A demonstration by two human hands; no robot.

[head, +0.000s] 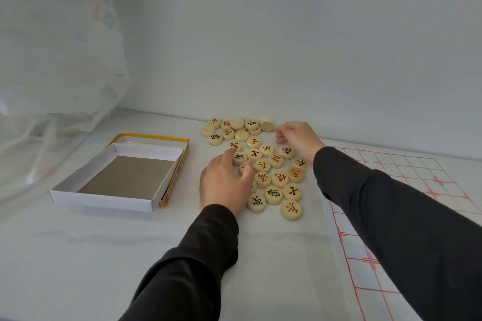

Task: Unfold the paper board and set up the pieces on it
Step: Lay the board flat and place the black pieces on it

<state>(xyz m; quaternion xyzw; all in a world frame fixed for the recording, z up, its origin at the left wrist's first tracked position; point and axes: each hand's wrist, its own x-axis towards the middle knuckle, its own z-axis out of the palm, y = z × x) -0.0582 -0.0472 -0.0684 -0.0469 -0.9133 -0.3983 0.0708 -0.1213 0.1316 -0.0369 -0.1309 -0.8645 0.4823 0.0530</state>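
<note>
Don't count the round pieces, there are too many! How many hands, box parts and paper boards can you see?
Hands: 2, the left hand and the right hand
Box parts: 2, the white tray and the yellow lid under it
Boards: 1, the paper board
Total: 5

1. White paper board with red grid lines [430,169]: unfolded, flat on the right side of the tabletop [78,255].
2. Round pale wooden pieces with red or black characters [276,160]: clustered beside the board's left edge, mostly face up, a few blank, one on edge [267,125].
</note>
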